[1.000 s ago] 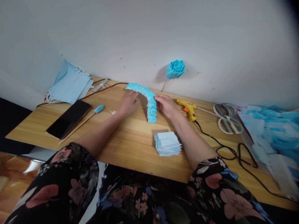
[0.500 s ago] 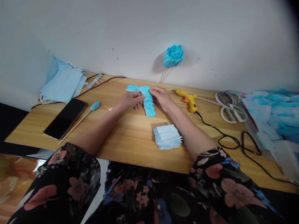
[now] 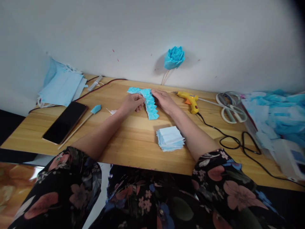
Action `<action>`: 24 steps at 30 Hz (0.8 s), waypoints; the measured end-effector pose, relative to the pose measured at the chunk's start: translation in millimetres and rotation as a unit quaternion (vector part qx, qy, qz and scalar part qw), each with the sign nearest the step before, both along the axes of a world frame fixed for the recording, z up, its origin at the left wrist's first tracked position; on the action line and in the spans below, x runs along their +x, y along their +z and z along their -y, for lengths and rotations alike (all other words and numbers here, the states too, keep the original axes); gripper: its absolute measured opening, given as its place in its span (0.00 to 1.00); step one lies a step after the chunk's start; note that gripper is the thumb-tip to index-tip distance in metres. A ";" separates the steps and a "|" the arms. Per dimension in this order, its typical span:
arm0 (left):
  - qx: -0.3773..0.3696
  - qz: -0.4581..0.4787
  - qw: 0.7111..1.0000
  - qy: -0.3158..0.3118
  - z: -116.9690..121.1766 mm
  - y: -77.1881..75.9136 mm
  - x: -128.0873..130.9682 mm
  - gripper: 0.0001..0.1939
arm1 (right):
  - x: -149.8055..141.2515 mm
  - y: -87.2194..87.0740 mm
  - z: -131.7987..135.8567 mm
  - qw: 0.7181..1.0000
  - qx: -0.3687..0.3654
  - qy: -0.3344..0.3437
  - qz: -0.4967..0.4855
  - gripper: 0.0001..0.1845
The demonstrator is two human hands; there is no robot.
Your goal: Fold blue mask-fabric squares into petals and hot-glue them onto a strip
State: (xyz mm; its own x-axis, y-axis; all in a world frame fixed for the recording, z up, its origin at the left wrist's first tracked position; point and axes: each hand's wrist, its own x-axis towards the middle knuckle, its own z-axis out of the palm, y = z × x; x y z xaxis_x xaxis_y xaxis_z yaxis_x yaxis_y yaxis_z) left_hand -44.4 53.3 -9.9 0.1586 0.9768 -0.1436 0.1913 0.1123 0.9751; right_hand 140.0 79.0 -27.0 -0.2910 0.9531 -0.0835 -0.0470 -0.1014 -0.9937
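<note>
Some of blue strip [image 3: 151, 108] is hidden bhd. L hand [image 3: 131, 104].

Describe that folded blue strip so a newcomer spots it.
Find the wooden table, then the left hand and right hand over it. The folded blue strip bends between them; its zigzag edge and brighter blue set it apart from the paler stack nearer the person.

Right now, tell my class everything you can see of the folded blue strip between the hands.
The folded blue strip looks like thin fabric, creased into a row of pointed folds with a zigzag outer edge. It bends sharply: one part runs left, the other toward the person. The left hand pinches its inner edge by the bend; the right hand touches the outer side. Whether it rests on the table is unclear.
</note>
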 end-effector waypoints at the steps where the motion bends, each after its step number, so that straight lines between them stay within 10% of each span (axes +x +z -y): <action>1: -0.003 0.002 1.000 0.001 0.1 0.3 0.2 0.14 | 0.0 0.6 -0.4 1.000 -0.003 0.000 -0.005 0.24; 24: 0.005 0.005 1.000 -0.005 2.3 2.4 0.4 0.12 | 13.2 6.3 19.3 0.999 0.018 0.030 0.005 0.14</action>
State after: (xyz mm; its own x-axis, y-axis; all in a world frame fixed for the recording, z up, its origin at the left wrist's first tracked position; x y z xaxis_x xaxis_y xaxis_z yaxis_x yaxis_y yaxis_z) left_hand -44.0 51.0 -7.5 0.1703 0.9766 -0.1316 0.1818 0.1001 0.9782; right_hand 153.2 59.8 -20.7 -0.3470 0.9364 -0.0523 -0.0313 -0.0673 -0.9972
